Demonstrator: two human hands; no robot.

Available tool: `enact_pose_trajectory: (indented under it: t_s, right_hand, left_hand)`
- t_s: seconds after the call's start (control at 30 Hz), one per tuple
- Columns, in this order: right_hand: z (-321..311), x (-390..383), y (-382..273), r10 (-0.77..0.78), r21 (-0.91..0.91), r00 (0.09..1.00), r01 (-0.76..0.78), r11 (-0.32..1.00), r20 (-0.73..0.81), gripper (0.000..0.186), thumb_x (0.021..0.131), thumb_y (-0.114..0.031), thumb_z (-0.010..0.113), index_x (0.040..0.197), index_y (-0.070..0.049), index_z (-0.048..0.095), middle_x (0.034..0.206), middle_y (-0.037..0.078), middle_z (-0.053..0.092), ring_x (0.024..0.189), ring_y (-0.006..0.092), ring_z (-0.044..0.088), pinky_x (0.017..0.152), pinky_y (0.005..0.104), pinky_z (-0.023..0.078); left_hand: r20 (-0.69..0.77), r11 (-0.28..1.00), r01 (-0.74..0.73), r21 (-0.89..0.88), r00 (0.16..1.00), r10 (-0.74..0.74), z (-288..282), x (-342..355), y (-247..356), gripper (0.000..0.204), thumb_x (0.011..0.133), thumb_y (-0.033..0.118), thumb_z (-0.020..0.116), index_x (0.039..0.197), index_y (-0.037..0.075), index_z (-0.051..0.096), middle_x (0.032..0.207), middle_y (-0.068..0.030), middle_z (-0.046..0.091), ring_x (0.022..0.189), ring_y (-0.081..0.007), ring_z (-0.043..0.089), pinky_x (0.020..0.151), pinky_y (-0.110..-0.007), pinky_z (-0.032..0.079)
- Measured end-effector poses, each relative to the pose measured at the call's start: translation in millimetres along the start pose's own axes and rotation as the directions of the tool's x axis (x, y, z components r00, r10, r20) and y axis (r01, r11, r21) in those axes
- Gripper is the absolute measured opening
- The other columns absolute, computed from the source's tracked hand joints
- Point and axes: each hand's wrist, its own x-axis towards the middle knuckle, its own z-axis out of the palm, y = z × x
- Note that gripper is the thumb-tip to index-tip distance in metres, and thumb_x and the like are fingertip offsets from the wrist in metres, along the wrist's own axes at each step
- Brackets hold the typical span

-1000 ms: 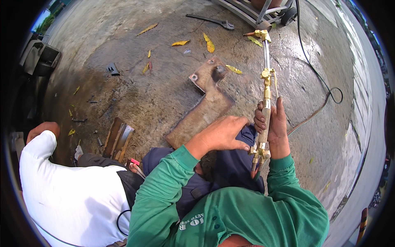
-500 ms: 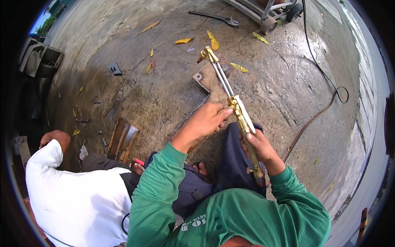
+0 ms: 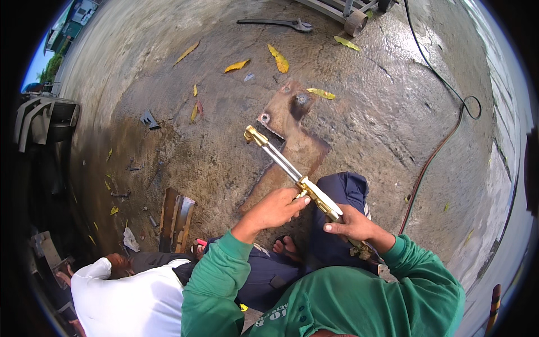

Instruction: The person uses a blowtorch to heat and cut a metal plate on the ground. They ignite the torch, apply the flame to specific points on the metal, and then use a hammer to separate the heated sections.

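In the head view, the cutting torch point(image 3: 282, 160) now lies diagonally across the middle of the frame, its brass head point(image 3: 256, 135) toward the upper left. Half a second ago it stood steeper, and a second ago almost upright at right of centre; it has swung leftward and lower.

The right hand point(image 3: 355, 223), right of centre, is wrapped around the handle, its grip clamped there. The left hand point(image 3: 275, 209), which a second ago was by the rear valves, is now at the small brass knob point(image 3: 304, 194) where the tubes meet the body, thumb and fingers together on it. Whether the knob turns, I cannot tell. The shift seems to leave the right hand carrying the torch and the left free to work the front control.

The rusty steel plate point(image 3: 306, 147) lies on the wet concrete point(image 3: 393, 140) at the centre, partly behind the tubes, apparently unmoved. At upper centre rests an adjustable wrench point(image 3: 272, 22); at lower left, a co-worker in a white top point(image 3: 135, 297) is lower in the frame than before.
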Motion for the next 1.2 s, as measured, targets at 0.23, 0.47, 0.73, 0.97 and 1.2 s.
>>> enact_pose_trajectory:
  t_s: [0.23, 0.47, 0.73, 0.97, 1.2]
  right_hand:
    - [-13.2, 7.1, 23.8, 0.125, -0.044, 0.992, -0.126, 0.991, -0.020, 0.044, 0.091, -0.024, 0.082, 0.121, 0.000, 0.061, 0.070, -0.001, 0.058, 0.052, 0.0079, 0.054, 0.045, 0.0270, 0.043]
    - [-26.8, 26.8, 34.9, 0.254, -0.043, 0.963, -0.251, 0.967, 0.090, 0.028, 0.091, -0.020, 0.080, 0.094, -0.003, 0.058, 0.060, 0.002, 0.056, 0.043, 0.0115, 0.055, 0.040, 0.0285, 0.044]
    - [-31.5, 34.9, 33.1, 0.315, -0.044, 0.940, -0.312, 0.949, 0.135, 0.025, 0.091, -0.016, 0.079, 0.089, -0.002, 0.058, 0.059, 0.003, 0.057, 0.044, 0.0117, 0.056, 0.040, 0.0285, 0.045]
    - [-31.3, 39.5, 33.2, 0.374, -0.038, 0.916, -0.372, 0.927, 0.146, 0.020, 0.092, -0.011, 0.076, 0.089, -0.002, 0.059, 0.061, 0.004, 0.059, 0.045, 0.0115, 0.057, 0.041, 0.0281, 0.048]
    - [-31.7, 39.0, 36.8, 0.377, -0.019, 0.911, -0.379, 0.925, 0.166, 0.017, 0.092, -0.008, 0.074, 0.087, -0.002, 0.059, 0.064, 0.003, 0.060, 0.048, 0.0115, 0.059, 0.042, 0.0278, 0.049]
  left_hand:
    - [-0.180, 0.852, -0.064, 0.519, 0.967, 0.182, 32.6, 16.1, -13.5, 0.038, 0.099, 0.032, 0.062, 0.085, -0.003, 0.066, 0.072, -0.0251, 0.066, 0.069, -0.0467, 0.066, 0.064, -0.056, 0.051]
    - [-0.152, 0.725, 0.029, 0.688, 0.983, 0.105, 28.0, 27.6, -18.0, 0.042, 0.098, 0.038, 0.062, 0.085, -0.001, 0.071, 0.070, -0.0197, 0.070, 0.065, -0.0400, 0.070, 0.063, -0.051, 0.057]
    - [-0.093, 0.684, 0.009, 0.730, 0.992, 0.086, 17.6, 34.6, -15.0, 0.044, 0.096, 0.041, 0.062, 0.082, 0.001, 0.073, 0.069, -0.0187, 0.070, 0.064, -0.0379, 0.071, 0.061, -0.050, 0.057]
    - [-0.035, 0.698, -0.006, 0.716, 0.998, 0.044, 6.8, 38.5, -8.4, 0.044, 0.095, 0.041, 0.061, 0.080, 0.002, 0.074, 0.072, -0.0210, 0.071, 0.071, -0.0402, 0.072, 0.067, -0.051, 0.057]
    - [0.007, 0.712, -0.024, 0.702, 1.000, 0.028, 3.0, 34.8, -6.2, 0.046, 0.094, 0.043, 0.060, 0.082, 0.001, 0.075, 0.076, -0.0218, 0.072, 0.077, -0.0413, 0.072, 0.073, -0.052, 0.057]
